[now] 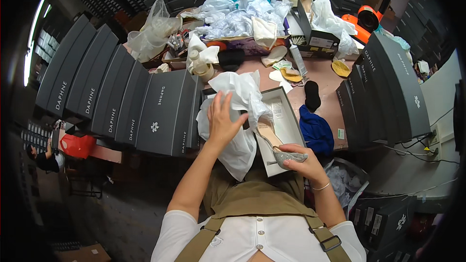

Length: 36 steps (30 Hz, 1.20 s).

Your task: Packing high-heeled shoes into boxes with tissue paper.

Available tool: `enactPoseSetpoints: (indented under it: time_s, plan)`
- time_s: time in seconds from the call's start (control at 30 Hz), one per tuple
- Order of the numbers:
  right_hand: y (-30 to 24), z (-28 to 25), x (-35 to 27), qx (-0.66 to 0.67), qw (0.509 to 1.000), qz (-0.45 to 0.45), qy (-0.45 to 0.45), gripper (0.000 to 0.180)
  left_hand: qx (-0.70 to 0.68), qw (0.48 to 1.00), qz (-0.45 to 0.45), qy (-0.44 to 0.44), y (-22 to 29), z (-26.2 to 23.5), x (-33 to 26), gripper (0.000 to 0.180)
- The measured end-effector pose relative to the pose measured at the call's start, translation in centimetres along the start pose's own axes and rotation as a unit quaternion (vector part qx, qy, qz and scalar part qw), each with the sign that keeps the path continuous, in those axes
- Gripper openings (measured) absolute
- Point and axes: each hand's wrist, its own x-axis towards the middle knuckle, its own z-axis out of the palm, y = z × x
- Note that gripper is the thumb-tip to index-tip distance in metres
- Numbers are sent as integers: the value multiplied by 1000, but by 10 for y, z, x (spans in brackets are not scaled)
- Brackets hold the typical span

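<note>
My right hand (307, 167) grips a high-heeled shoe (269, 136) by its glittery silver end. The shoe has a beige insole and lies at a slant over an open shoebox (291, 119), dark outside and pale inside. White tissue paper (238, 90) bunches around the shoe's far end and spills over the box's left side. My left hand (223, 121) is open over the tissue, fingers spread. Whether its fingertips touch the paper, I cannot tell. A printed label sits inside the box.
Dark shoeboxes (162, 111) stand in a row at the left, and more boxes (393, 87) rise at the right. Beside the open box lie a blue cloth (315, 131) and a black pad (312, 95). Crumpled tissue (238, 17) fills a container behind. A plastic bottle (196, 60) stands nearby.
</note>
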Motion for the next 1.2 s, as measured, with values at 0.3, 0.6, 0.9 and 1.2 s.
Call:
enactPoseSetpoints:
  time_s: [0.3, 0.6, 0.9, 1.2]
  plan:
    - [5, 7, 1, -20, 1000, 1, -10, 42, -26, 993, -23, 116, 3, 45, 114, 89]
    - [-13, -9, -19, 95, 995, 32, 22, 50, -42, 996, 73, 42, -34, 116, 156, 39]
    - [-29, -7, 14, 417, 909, -6, 33, 90, -261, 958, 110, 39, 38, -9, 62, 25]
    - [8, 4, 22, 700, 710, 17, 72, 78, -151, 981, 118, 24, 14, -32, 34, 14]
